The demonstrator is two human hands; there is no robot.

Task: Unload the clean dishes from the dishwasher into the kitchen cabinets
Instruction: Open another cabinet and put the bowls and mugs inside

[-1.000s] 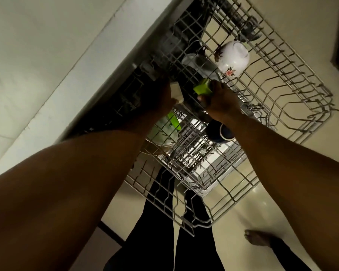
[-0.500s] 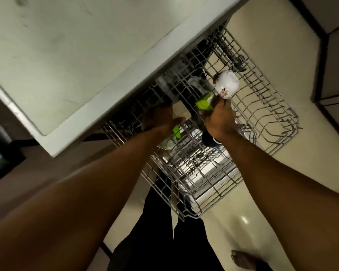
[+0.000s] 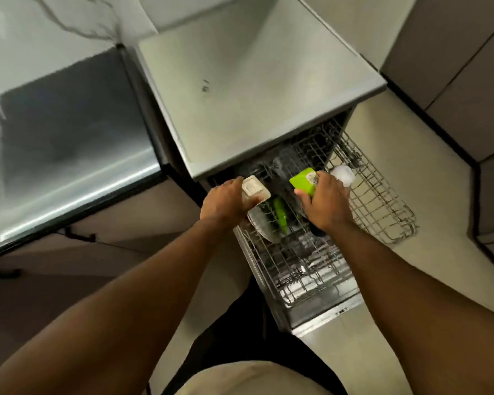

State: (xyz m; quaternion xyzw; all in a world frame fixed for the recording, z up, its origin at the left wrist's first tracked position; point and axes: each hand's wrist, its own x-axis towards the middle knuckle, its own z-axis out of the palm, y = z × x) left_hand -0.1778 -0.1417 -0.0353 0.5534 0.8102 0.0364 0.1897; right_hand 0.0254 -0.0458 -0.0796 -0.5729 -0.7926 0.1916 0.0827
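Note:
The dishwasher's wire rack (image 3: 382, 218) is pulled out below the grey dishwasher top (image 3: 257, 92). My left hand (image 3: 226, 201) grips a small beige square container (image 3: 254, 189) over the rack's left side. My right hand (image 3: 325, 203) holds a lime-green square container (image 3: 304, 179) just above the rack. A white cup (image 3: 343, 174) sits in the rack behind my right hand. A plate (image 3: 261, 226) and a green item (image 3: 280, 215) stand in the rack between my hands. A dark blue piece (image 3: 315, 230) shows under my right wrist.
A dark glossy appliance front (image 3: 63, 155) stands to the left under a marbled white counter (image 3: 40, 32). Grey cabinet doors (image 3: 462, 67) line the right side. The open dishwasher door (image 3: 325, 315) lies below the rack. Pale floor (image 3: 425, 266) surrounds it.
The view has swung up and back, so the dishwasher top and counter now show. Both hands have lifted their containers slightly above the rack.

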